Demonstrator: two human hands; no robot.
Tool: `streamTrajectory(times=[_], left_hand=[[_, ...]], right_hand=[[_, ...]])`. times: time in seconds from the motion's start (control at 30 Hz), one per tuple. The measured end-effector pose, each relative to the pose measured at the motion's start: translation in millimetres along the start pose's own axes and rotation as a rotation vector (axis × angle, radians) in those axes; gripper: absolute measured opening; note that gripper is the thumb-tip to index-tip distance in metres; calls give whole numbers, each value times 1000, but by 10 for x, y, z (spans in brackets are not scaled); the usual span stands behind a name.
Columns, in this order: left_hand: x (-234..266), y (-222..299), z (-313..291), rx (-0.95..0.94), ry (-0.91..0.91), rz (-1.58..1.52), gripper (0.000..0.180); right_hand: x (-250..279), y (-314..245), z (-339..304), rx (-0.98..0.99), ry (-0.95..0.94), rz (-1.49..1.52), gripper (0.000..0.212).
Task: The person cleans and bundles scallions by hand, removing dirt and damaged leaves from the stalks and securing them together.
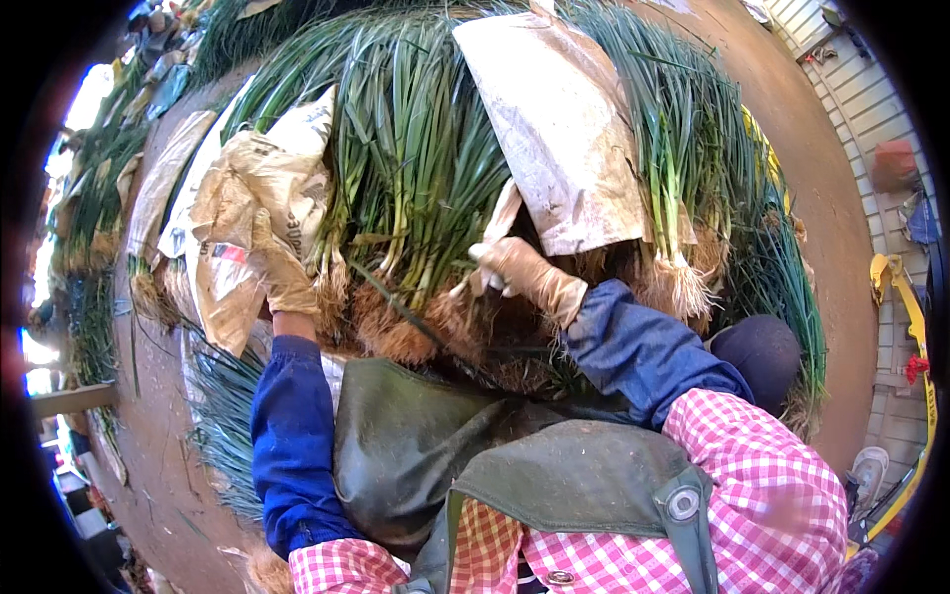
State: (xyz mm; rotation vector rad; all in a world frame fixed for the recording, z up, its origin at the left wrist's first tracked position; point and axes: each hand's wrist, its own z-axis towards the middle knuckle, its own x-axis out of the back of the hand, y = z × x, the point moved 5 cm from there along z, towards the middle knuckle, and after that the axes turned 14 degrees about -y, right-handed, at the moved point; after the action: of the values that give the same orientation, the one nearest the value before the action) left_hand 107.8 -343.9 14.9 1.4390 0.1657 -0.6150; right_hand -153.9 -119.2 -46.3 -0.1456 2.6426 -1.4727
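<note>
My left hand (282, 277), in a tan glove, is at a dirty white woven sack (237, 198) and holds its folded edge; some fingers are hidden in the folds. My right hand (539, 277), gloved alike, is closed round a twisted whitish strip (503, 210) beside a larger pale sack (559, 129). The strip looks like sacking, though where it joins is hidden. Between my hands lie long green onions (406, 148), leaves pointing away from me and brown, hairy roots (391, 322) toward me. The larger sack lies over part of the onions.
More onions with pale roots (678, 282) lie to the right, by a dark rounded object (757, 351). Further bundles (94, 198) line the left, across a brown floor (168, 396). A yellow metal frame (905, 307) stands at the far right. A dark green apron (416, 436) covers my lap.
</note>
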Motion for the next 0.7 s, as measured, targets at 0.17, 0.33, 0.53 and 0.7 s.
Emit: streamTrajectory(times=[0.17,0.33,0.53,0.7], left_hand=[[31,28,17,-2,-11,366,32],[-516,48,-242,276,-5,33,43],[-640,86,-245,171,-300,259,36],[-762,207,-548,162,-345,369,42]], right_hand=[[-691,-761,-297,187,-262,-2,47],[50,-217,138,691,342,-324,25],[480,1298,523,410,650,506,19],[212,496,366,473,161,792,21]])
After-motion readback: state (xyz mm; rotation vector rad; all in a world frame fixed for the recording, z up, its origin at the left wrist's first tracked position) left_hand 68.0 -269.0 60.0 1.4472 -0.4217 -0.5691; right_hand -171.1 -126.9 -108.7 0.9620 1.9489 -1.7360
